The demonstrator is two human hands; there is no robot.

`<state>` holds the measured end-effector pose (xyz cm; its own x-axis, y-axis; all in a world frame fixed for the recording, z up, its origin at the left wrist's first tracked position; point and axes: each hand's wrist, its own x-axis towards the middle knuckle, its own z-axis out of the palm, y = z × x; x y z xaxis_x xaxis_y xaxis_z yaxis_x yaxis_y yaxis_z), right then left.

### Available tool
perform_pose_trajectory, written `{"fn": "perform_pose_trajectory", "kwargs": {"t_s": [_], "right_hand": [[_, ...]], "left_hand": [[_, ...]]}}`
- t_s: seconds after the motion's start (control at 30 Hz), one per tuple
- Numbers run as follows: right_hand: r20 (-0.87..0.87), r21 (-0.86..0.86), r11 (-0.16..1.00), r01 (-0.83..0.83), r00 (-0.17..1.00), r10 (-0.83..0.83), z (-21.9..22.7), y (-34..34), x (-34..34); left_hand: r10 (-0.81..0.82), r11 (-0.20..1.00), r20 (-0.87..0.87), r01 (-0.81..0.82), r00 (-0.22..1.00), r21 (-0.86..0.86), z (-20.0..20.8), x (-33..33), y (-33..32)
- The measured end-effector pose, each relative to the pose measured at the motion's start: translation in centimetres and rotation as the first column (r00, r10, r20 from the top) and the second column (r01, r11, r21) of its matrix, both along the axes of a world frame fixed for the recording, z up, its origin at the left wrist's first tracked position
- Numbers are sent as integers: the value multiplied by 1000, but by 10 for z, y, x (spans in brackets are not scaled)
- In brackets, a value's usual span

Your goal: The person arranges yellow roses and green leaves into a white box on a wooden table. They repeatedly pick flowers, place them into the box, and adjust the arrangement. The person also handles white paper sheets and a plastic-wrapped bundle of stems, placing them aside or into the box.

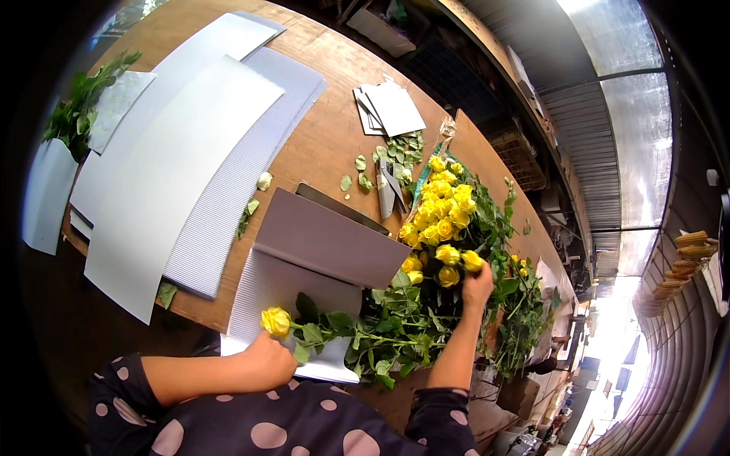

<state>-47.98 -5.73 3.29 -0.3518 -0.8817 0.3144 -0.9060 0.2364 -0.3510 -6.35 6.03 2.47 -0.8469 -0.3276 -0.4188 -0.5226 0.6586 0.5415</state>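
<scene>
My left hand (266, 359) is closed at the base of a yellow rose (276, 322), whose leafy stem runs right across a white corrugated sheet (266, 285). The fingertips are partly hidden. Farther right, my right hand (477, 289) pinches another yellow rose (471, 261) just under its bloom. This bloom is beside a dense pile of yellow roses (441, 205) with green leaves. A greyish upright board (327, 235) stands across the corrugated sheet, between my left hand and the far part of the table. Several leafy stems (403, 330) lie between my hands.
Large white sheets (182, 175) overlie corrugated sheets (266, 106) on the left of the wooden table (312, 163). Small white cards (391, 109), loose leaves (403, 152) and a grey hand tool (389, 190) lie beyond the board. Another person's hand (561, 340) shows at the right.
</scene>
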Motion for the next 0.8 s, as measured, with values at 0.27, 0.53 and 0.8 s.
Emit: {"fn": "perform_pose_trajectory", "kwargs": {"t_s": [0.27,0.53,0.8], "right_hand": [[544,-108,972,-208,806,234,67,57,1],[569,-139,965,-221,780,260,69,59,-5],[341,-30,996,-81,936,87,80,4,0]], "left_hand": [[46,999,-16,-45,999,5,-7,2,3],[34,999,-15,-34,999,-42,-7,0,4],[19,1000,-8,-19,1000,-25,-6,1,4]]}}
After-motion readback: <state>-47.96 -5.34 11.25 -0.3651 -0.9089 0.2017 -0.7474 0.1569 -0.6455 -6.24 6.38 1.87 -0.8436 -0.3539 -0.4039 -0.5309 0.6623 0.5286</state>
